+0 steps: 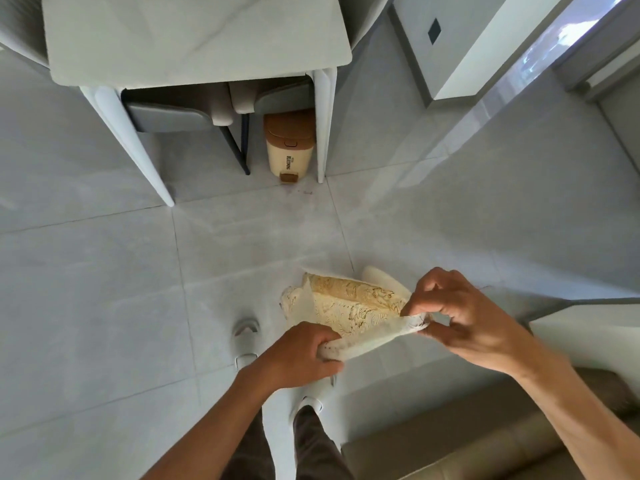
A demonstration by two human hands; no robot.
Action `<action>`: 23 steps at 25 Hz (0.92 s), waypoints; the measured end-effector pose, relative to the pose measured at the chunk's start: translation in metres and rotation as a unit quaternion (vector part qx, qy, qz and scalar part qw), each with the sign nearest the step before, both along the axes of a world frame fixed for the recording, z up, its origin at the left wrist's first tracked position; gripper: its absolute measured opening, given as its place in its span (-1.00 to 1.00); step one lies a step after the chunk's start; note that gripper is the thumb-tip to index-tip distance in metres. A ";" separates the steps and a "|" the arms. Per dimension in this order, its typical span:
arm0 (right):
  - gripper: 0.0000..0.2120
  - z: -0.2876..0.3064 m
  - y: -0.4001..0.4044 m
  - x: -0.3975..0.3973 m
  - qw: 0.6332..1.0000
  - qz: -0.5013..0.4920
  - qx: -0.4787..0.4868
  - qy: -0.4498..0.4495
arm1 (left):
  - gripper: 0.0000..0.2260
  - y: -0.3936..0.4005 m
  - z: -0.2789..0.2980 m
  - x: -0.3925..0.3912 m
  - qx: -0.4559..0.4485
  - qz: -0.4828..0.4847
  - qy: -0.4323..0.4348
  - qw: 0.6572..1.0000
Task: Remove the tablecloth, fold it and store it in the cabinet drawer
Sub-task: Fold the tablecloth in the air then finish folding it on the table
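Tablecloth (349, 306): cream fabric with a gold leaf print, bunched and partly folded, held in the air above the tiled floor (104, 271), in front of the person's legs.
Left hand (299, 355): fingers curled tight around the near left edge of the cloth.
Right hand (457, 313): thumb and fingertips pinching the right corner of the cloth, the edge stretched between both hands.
Table (194, 36): pale marble-look top, bare, well apart from the cloth.
Pedal bin (290, 147): cream with a brown lid, under the table beside a white leg.
Chairs (166, 114): grey seats tucked under the table.
Sofa (467, 441): tan, at the lower right.
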State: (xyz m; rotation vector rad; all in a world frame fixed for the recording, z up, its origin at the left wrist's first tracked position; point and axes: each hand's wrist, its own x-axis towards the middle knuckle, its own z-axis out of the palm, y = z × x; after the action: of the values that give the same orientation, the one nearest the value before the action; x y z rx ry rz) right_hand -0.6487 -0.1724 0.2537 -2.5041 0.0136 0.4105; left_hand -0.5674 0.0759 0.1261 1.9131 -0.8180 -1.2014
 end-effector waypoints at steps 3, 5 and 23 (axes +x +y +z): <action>-0.80 0.005 -0.006 -0.004 0.999 0.002 -0.026 -0.028 | -0.70 0.005 -0.009 0.015 0.037 -0.028 0.036 0.998; -0.79 0.011 -0.012 -0.005 0.998 0.007 -0.032 -0.055 | -0.72 0.014 -0.016 0.026 0.079 -0.104 0.039 0.991; -0.88 0.056 0.002 0.012 0.995 0.063 0.072 -0.032 | -0.72 -0.034 -0.091 0.037 0.018 -0.012 0.017 1.000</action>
State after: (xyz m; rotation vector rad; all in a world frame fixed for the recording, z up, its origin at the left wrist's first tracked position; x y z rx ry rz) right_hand -0.6372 -0.1700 0.3092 -2.3805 -0.1942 0.3685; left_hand -0.5306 0.0414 0.0353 1.9122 -0.8075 -1.2680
